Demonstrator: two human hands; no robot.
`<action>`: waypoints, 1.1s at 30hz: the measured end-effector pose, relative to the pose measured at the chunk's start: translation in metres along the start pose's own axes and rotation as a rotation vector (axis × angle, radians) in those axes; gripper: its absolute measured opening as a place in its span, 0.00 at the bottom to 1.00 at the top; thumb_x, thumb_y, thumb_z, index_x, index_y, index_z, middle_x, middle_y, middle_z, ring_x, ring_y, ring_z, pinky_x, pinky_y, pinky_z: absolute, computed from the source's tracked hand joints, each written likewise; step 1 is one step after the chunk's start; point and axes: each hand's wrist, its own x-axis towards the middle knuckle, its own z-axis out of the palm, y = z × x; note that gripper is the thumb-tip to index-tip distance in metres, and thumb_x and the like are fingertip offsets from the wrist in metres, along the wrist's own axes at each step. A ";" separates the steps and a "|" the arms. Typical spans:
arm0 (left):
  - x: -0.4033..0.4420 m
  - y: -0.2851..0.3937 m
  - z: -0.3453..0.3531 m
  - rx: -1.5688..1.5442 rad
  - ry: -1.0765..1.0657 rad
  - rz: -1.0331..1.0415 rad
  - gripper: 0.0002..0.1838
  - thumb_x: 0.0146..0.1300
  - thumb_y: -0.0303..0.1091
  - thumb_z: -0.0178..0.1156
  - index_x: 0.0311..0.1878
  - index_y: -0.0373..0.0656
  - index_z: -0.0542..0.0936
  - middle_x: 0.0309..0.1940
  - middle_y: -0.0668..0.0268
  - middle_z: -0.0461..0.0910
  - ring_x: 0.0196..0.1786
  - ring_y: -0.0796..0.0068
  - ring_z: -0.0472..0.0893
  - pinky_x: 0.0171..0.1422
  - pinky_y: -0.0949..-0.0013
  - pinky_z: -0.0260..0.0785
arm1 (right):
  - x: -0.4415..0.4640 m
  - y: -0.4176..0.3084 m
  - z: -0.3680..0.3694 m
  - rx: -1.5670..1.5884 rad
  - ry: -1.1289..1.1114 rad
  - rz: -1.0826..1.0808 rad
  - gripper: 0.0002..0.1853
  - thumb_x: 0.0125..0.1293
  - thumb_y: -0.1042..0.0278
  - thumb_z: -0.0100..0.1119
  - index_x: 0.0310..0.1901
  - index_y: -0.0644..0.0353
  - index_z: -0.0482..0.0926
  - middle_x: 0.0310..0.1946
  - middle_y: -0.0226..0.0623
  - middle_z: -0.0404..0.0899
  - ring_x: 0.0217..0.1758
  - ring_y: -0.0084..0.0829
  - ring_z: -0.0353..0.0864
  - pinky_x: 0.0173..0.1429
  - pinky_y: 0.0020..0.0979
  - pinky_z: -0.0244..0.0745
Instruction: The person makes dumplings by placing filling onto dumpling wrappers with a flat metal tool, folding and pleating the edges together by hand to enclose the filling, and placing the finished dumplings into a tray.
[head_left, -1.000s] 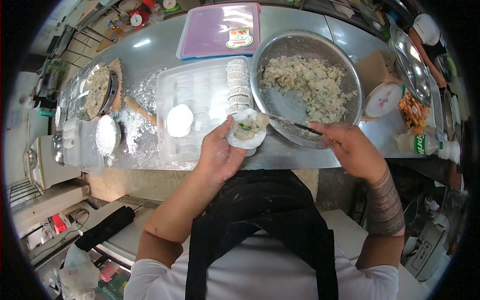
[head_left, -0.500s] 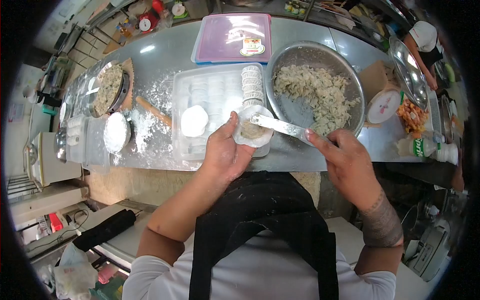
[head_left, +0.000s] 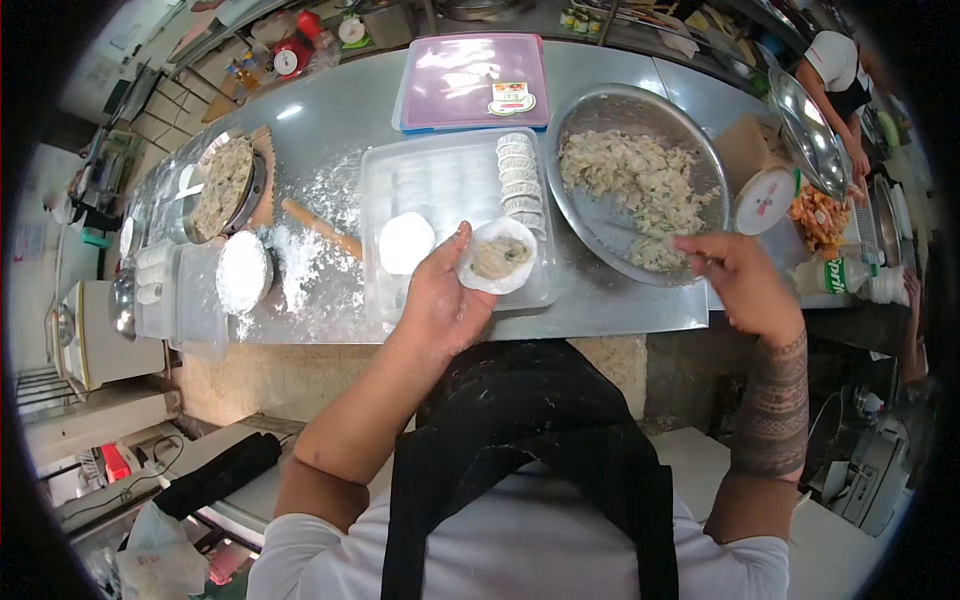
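Observation:
My left hand holds a round white dough wrapper with a mound of pale filling on it. Over the right rim of the large steel bowl, my right hand grips a metal spatula, whose blade reaches into the bowl, blurred. Chopped whitish-green filling lies in the bowl. Left of the bowl is a translucent plastic tray. A column of pleated dumplings lines its right side, and a stack of plain wrappers rests at its left.
Farther left are a rolling pin, a bowl of flour and a pan of filling. A purple lid lies behind the tray. At the right are a scale, a bottle and another person.
My right hand has moved right, taking the spatula from the wrapper to the bowl. The filling now sits mounded on the wrapper in my left hand. The view has shifted slightly.

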 end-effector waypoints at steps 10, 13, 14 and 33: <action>-0.036 0.040 -0.036 -0.037 -0.192 0.080 0.25 0.79 0.38 0.51 0.72 0.36 0.63 0.69 0.48 0.70 0.73 0.48 0.72 0.79 0.43 0.66 | 0.049 0.053 0.084 -0.815 0.477 -0.030 0.16 0.63 0.71 0.63 0.54 0.55 0.86 0.45 0.49 0.85 0.59 0.51 0.81 0.64 0.49 0.75; -0.054 0.054 -0.030 -0.066 -0.242 0.037 0.22 0.80 0.36 0.51 0.70 0.37 0.65 0.68 0.50 0.73 0.71 0.50 0.75 0.77 0.44 0.69 | 0.041 -0.052 0.118 -0.389 0.524 -0.477 0.22 0.64 0.66 0.67 0.61 0.48 0.82 0.57 0.41 0.81 0.59 0.46 0.78 0.64 0.48 0.70; -0.059 0.057 -0.031 -0.050 -0.262 0.018 0.22 0.80 0.37 0.51 0.71 0.37 0.65 0.68 0.49 0.73 0.71 0.50 0.75 0.77 0.44 0.68 | 0.037 -0.074 0.129 -0.349 0.480 -0.633 0.23 0.64 0.65 0.68 0.62 0.46 0.81 0.60 0.38 0.79 0.57 0.44 0.78 0.62 0.48 0.70; -0.142 0.102 -0.054 0.602 -0.223 0.637 0.40 0.54 0.38 0.83 0.65 0.38 0.71 0.56 0.52 0.82 0.55 0.63 0.84 0.52 0.66 0.79 | 0.033 -0.217 0.185 0.539 0.383 -0.629 0.21 0.57 0.65 0.80 0.50 0.60 0.84 0.41 0.38 0.86 0.42 0.33 0.83 0.46 0.33 0.77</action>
